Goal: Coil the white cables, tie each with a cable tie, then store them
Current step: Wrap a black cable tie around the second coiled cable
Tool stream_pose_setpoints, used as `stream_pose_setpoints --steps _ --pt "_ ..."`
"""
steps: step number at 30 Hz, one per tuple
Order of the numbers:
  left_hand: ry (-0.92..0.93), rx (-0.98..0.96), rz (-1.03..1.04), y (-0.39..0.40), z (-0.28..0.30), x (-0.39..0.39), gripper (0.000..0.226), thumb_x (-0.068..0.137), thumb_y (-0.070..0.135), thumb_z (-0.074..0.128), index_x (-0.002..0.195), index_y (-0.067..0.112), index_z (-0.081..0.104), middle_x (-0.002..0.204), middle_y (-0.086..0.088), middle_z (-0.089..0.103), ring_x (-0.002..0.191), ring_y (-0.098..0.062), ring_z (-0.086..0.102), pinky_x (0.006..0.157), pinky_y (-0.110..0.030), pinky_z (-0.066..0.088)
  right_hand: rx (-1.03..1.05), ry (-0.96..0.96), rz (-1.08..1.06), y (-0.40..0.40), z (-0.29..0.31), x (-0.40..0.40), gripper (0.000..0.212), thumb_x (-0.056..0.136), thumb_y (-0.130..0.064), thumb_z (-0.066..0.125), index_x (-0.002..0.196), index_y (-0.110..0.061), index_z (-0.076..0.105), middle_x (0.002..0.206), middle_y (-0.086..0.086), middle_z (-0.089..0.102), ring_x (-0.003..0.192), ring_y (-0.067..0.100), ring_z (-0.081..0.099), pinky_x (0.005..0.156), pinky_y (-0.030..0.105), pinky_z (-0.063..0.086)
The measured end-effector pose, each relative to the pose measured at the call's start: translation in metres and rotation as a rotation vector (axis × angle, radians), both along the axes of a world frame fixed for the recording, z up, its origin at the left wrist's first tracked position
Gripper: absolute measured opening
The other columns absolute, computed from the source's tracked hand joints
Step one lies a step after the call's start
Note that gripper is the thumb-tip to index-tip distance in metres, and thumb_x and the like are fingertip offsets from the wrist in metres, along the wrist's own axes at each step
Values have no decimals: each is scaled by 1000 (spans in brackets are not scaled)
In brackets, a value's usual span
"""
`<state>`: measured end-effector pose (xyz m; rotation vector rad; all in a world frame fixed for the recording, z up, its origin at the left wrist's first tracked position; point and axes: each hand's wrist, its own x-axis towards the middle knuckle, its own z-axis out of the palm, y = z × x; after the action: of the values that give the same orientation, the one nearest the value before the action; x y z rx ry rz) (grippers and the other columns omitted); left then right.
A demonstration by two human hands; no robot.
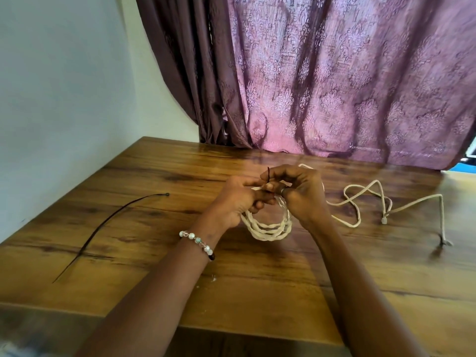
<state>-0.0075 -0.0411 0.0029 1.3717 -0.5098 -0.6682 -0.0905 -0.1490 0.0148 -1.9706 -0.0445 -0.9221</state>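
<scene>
While gripping the coil [268, 228] from both sides, meeting above the middle of the surface [159, 287]. Left hand [237, 202] curling round the coil's left part, fingers wrapped under the loops, thumb pressing toward the top. Right hand [298, 191] closing on the coil's upper right, fingertips pinching a dark tie [268, 175] whose short end is sticking up between the two hands. Coil hanging in several white loops below the hands, its lowest turns resting on or just above the wood; hard telling which. Wearing a beaded bracelet [197, 240] on the left wrist.

Lying to the right, a second white cable [373, 194] sprawling loose and uncoiled, looping over itself, with one small plug [384, 220] resting near its middle and another end [447, 242] reaching toward the near right. Running from that tangle back behind the right hand, a strand of white cord; whether joining the coil, cannot tell.

Lying well apart on the left, a spare tie [108, 225], long, thin and dark, curving from its small head at the far end down to a fine tip near the front edge.

Hanging behind the far edge, a purple patterned curtain [347, 81], with a pale wall [64, 86] standing at the left.
</scene>
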Motion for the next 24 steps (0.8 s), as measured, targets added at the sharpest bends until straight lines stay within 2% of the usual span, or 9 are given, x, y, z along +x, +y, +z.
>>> stream_pose_setpoints --steps 4,7,10,14,17,19,21,24 --pt "212 -98 -22 5 4 11 19 83 -17 56 95 -5 64 63 -15 62 38 -6 45 34 -13 29 -52 5 61 -4 -3 1 28 72 19 66 84 -5 72 81 2 69 75 7 66 71 20 53" --pt "322 -182 -44 8 8 20 17 83 -19 46 90 -7 57 66 -12 53 38 -8 46 34 -12 29 -209 -16 46 -6 -4 0 19 72 9 72 83 -5 74 81 -1 69 79 2 62 77 15 49" --pt "361 -217 -107 10 8 25 10 84 -10 47 86 -2 54 67 -10 48 41 -9 46 34 -13 30 -381 -64 3 -9 -3 -3 17 70 -3 76 80 -16 76 80 -12 68 82 0 57 76 20 46" --pt "166 -171 -6 12 6 20 3 80 -3 67 82 -4 66 59 -9 65 41 -8 46 34 -13 30 -516 -56 -42 -12 -4 -4 14 68 -12 80 77 -22 78 82 -17 70 85 -6 47 80 25 40" --pt "-48 -118 67 10 3 16 5 80 -2 70 82 3 68 56 -2 66 37 -4 43 37 -15 31 -554 -42 12 -17 -5 -3 14 68 -14 80 79 -21 78 83 -16 71 86 -7 49 81 23 38" --pt "-117 -163 61 10 2 17 5 80 -1 70 84 3 69 55 -1 64 37 -4 42 39 -17 33 -364 14 102 -19 -5 -5 17 70 -9 80 85 -16 77 88 -8 73 89 6 58 84 27 44" --pt "-161 -214 27 11 4 19 10 80 -3 69 90 0 68 62 -6 67 39 -6 42 39 -15 34 30 11 193 -20 -2 -8 17 75 -4 75 90 -9 73 92 -1 72 91 18 65 84 32 51" --pt "-270 -228 -27 11 4 19 15 82 -6 67 94 3 66 74 -16 69 41 -7 48 41 -16 42 479 12 173 -20 -1 -8 17 86 -16 62 98 -5 65 98 9 68 96 22 63 87 39 51"
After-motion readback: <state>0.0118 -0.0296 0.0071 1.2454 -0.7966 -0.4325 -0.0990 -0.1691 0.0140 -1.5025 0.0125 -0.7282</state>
